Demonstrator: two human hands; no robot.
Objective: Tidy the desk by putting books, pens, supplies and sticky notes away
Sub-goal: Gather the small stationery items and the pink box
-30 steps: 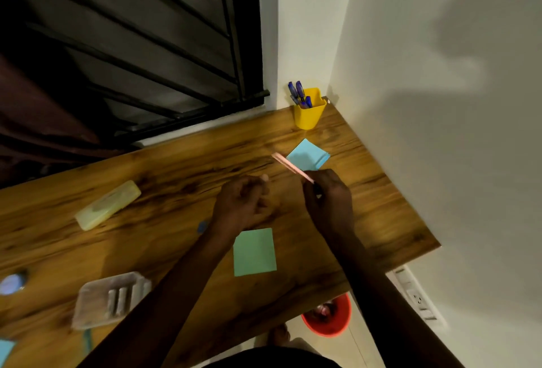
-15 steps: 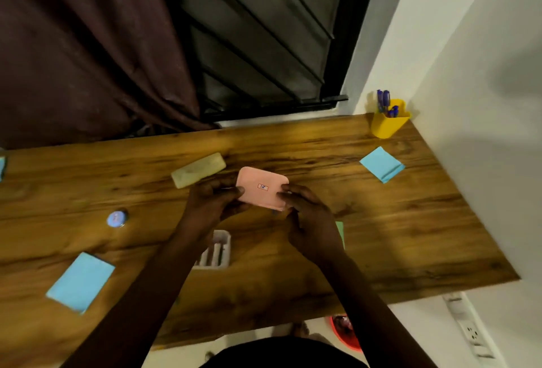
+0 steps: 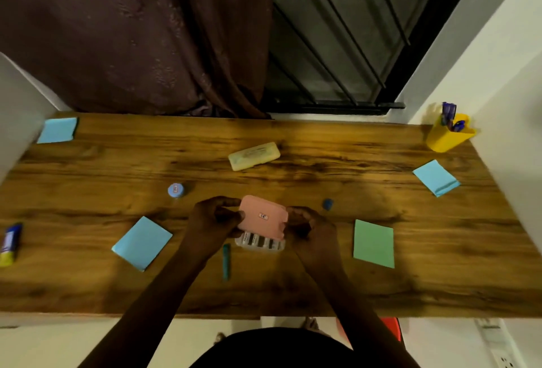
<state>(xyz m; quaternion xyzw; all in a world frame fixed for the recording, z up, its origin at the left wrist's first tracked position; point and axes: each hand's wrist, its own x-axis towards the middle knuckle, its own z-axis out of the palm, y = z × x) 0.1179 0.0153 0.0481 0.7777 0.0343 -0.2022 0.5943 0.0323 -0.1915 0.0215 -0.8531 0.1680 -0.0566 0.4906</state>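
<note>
fingers: left fingers (image 3: 233,215) and right fingers (image 3: 294,212) curl round the ends of the pink lid (image 3: 262,215) | change: the lid, a second ago edge-up in the right alone, is now flat between both, over the clear tray (image 3: 261,245) just under them; contact unclear | meaning: likely closing the box, not yet shut | outward: pen (image 3: 226,260) just behind, green notes (image 3: 374,243) right and blue notes (image 3: 142,243) left, loose on the surface (image 3: 293,288)

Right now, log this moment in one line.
left hand grips pink lid | right hand grips pink lid | clear tray beneath

Both hands hold a pink lid over the tabletop

The left hand (image 3: 215,221) and right hand (image 3: 311,227) grip the pink lid (image 3: 262,216) above a clear tray (image 3: 259,243) on the wooden tabletop (image 3: 322,288).
</note>
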